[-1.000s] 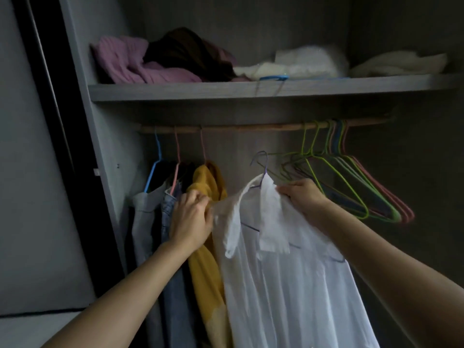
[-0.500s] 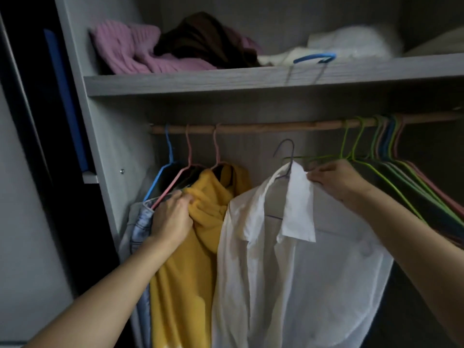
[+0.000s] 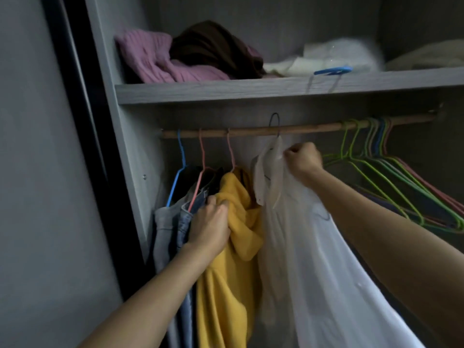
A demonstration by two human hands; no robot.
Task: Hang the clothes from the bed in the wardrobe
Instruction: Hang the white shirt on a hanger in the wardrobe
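Head view: the wooden rail (image 3: 251, 131) runs across the wardrobe beneath the shelf (image 3: 251, 90). The right hand (image 3: 302, 160) is clenched on the collar region of the white shirt (image 3: 313, 259), gripping fabric and the hanger beneath it. The dark hanger hook (image 3: 275, 123) rises over the rail; whether it rests on the rail cannot be determined. The left hand (image 3: 211, 226) is closed on the yellow garment (image 3: 233, 272), bunching its fabric, just beside the denim garment (image 3: 185, 214). The yellow garment hangs from a pink hanger (image 3: 231, 151) on the rail. A group of empty hangers (image 3: 391, 182) occupies the rail's right end. Folded items, including a pink knit (image 3: 155, 59), lie on the shelf
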